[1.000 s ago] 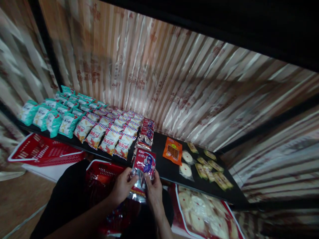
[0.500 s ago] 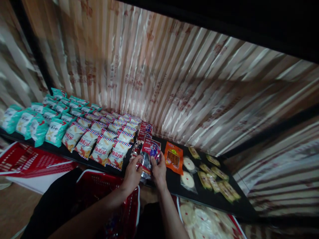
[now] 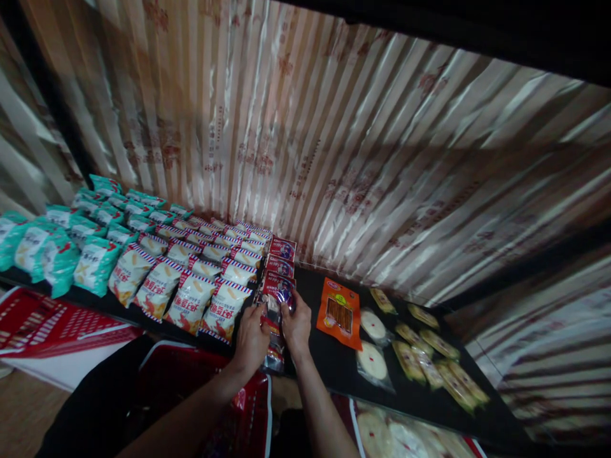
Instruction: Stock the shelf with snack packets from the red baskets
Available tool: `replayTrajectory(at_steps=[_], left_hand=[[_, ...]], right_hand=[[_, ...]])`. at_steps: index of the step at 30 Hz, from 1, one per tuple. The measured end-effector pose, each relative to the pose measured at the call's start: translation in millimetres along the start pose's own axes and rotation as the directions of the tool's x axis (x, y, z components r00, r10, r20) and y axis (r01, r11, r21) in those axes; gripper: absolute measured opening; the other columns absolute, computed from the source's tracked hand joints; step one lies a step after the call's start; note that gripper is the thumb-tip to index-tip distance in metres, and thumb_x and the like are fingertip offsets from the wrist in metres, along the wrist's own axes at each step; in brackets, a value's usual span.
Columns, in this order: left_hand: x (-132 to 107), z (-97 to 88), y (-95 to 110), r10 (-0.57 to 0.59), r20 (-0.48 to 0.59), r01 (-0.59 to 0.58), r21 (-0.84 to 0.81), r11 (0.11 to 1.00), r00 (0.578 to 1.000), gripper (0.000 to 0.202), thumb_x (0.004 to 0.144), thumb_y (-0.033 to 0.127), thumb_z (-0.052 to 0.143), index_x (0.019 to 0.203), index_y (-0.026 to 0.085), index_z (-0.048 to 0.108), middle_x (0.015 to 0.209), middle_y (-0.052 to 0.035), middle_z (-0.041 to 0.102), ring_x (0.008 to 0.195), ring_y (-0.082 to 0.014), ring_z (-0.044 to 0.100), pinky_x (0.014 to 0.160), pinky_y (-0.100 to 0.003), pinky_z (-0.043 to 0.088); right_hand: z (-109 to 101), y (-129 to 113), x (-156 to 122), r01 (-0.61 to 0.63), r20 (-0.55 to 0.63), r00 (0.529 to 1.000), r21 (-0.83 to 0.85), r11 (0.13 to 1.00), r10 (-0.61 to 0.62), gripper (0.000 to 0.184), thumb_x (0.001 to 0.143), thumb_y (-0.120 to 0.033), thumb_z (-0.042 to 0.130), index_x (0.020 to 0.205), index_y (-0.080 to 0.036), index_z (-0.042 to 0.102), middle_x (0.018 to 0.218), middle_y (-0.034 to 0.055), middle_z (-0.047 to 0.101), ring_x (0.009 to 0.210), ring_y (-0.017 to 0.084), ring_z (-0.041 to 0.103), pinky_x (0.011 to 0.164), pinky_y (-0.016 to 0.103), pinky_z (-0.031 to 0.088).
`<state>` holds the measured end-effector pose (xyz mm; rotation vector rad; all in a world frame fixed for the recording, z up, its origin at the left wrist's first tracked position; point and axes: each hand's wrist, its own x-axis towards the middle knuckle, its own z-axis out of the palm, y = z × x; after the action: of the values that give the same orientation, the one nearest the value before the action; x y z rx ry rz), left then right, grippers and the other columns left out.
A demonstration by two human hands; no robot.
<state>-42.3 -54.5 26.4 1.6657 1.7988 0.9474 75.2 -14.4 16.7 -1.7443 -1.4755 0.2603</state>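
Between my hands is a dark red snack packet (image 3: 274, 292) with a blue figure on its front, lying at the front of a column of matching packets (image 3: 280, 257) on the black shelf (image 3: 310, 356). My left hand (image 3: 252, 337) grips its left edge, fingers bent around it. On the other side my right hand (image 3: 296, 321) is closed on the right edge, thumb on the front. Just left of the column stand rows of white snack bags (image 3: 224, 308) with striped tops. To the right an orange packet (image 3: 340, 312) lies flat.
Teal bags (image 3: 95, 264) fill the shelf's left end. Round white packaged cakes (image 3: 372, 362) and several yellow-green packets (image 3: 424, 346) lie on the right. Below the shelf are a red basket (image 3: 191, 359) and a box of packaged goods (image 3: 405, 439). Striped sheeting (image 3: 305, 140) hangs behind.
Both hands have brought the dark red packet slightly left and back, down into line with the column. The camera view has shifted a little, too.
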Motion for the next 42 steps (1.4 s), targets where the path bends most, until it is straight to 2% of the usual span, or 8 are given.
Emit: replayTrajectory(at_steps=[8,14,23,31,34,37,40,42], left_hand=[[0,-0.8,1,0.012,0.027,-0.015,0.107,0.994,1.000,0.041,0.079,0.008,0.039,0.116,0.010,0.057,0.107,-0.0133,0.059,0.105,-0.0237,0.051,0.095,-0.037,0.040],[-2,-3.7,5,0.007,0.009,-0.008,0.140,0.990,1.000,0.040,0.078,0.010,0.042,0.115,0.011,0.057,0.113,-0.0130,0.056,0.108,-0.0238,0.048,0.097,-0.036,0.038],[-5,-12.9,14,0.030,0.044,-0.041,0.279,0.960,0.999,0.036,0.081,0.014,0.045,0.115,0.012,0.058,0.117,-0.0106,0.057,0.107,-0.0245,0.046,0.094,-0.035,0.040],[-17,-22.5,21,0.182,-0.054,-0.152,0.350,0.924,0.982,0.036,0.083,0.013,0.045,0.116,0.012,0.057,0.119,-0.0119,0.057,0.105,-0.0258,0.048,0.092,-0.039,0.043],[-35,-28.7,19,0.262,-0.049,-0.236,0.293,0.926,0.964,0.033,0.084,0.014,0.043,0.113,0.015,0.059,0.117,-0.0102,0.058,0.104,-0.0249,0.049,0.090,-0.038,0.044],[-67,-34.9,2,0.351,-0.006,-0.345,0.175,0.922,0.936,0.029,0.084,0.013,0.041,0.105,0.017,0.062,0.109,-0.0077,0.061,0.100,-0.0217,0.051,0.089,-0.035,0.045],[-107,-38.6,-35,0.367,0.092,-0.374,0.081,0.924,0.926,0.029,0.082,0.012,0.040,0.099,0.017,0.063,0.103,-0.0075,0.062,0.097,-0.0204,0.052,0.089,-0.034,0.045],[-130,-39.9,-68,0.265,0.225,-0.287,0.071,0.955,0.938,0.030,0.081,0.011,0.041,0.100,0.018,0.063,0.104,-0.0077,0.062,0.098,-0.0194,0.052,0.089,-0.033,0.044]], right_hand=[[10,3,-4,0.047,0.009,0.999,-0.081,0.996,-0.046,0.047,0.082,-0.031,0.041,0.121,-0.009,0.053,0.113,0.0154,0.058,0.109,0.027,0.047,0.095,0.041,0.038],[15,1,-8,0.117,0.036,0.993,-0.170,0.978,-0.112,0.050,0.085,-0.033,0.037,0.125,-0.007,0.050,0.127,0.0165,0.051,0.125,0.028,0.033,0.103,0.045,0.029],[18,-1,-10,0.175,0.097,0.983,-0.245,0.954,-0.156,0.047,0.087,-0.034,0.037,0.122,-0.010,0.055,0.131,0.0170,0.047,0.126,0.029,0.032,0.101,0.046,0.032],[3,-13,-17,0.252,-0.003,0.966,-0.195,0.948,-0.257,0.038,0.088,-0.031,0.039,0.112,-0.011,0.060,0.130,0.0175,0.048,0.127,0.028,0.033,0.099,0.050,0.034],[-11,-26,-35,0.318,-0.060,0.944,-0.102,0.943,-0.325,0.033,0.089,-0.028,0.038,0.109,-0.013,0.060,0.129,0.0150,0.050,0.125,0.026,0.036,0.099,0.049,0.035],[-20,-36,-73,0.377,-0.074,0.924,0.030,0.926,-0.374,0.032,0.089,-0.022,0.037,0.112,-0.016,0.058,0.121,0.0120,0.056,0.117,0.021,0.045,0.098,0.045,0.039],[-17,-38,-128,0.369,0.010,0.927,0.155,0.917,-0.374,0.032,0.089,-0.018,0.037,0.115,-0.017,0.056,0.110,0.0097,0.062,0.106,0.018,0.054,0.094,0.040,0.043],[-8,-35,-167,0.312,0.127,0.932,0.204,0.928,-0.341,0.032,0.088,-0.017,0.037,0.112,-0.018,0.058,0.105,0.0092,0.064,0.102,0.018,0.057,0.090,0.036,0.045]])
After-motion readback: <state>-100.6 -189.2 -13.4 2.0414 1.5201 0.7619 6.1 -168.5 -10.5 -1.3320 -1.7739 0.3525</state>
